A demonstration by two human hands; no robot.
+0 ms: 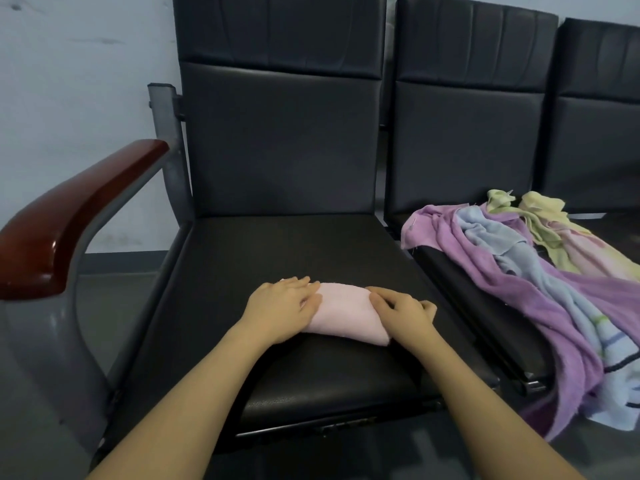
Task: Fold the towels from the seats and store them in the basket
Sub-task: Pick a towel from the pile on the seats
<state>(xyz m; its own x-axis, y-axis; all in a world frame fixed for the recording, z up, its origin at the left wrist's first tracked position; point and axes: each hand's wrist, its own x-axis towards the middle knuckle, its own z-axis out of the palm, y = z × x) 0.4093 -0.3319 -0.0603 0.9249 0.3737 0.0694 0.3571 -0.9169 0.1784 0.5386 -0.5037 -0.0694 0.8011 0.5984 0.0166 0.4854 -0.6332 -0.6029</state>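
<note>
A small pink towel [343, 311], folded into a compact bundle, lies on the black seat [277, 251] in front of me. My left hand [282, 308] rests flat on the towel's left end. My right hand [401, 311] presses on its right end, fingers curled over the edge. On the neighbouring seat to the right lies a heap of unfolded towels: a purple one [491, 282], a light blue one [540, 271] and a pale yellow one [543, 216], partly hanging over the seat's front. No basket is in view.
The seats form a row with tall black backrests [280, 133]. A reddish-brown wooden armrest [69, 216] on a grey metal frame stands at the left. A pale wall is behind, grey floor below.
</note>
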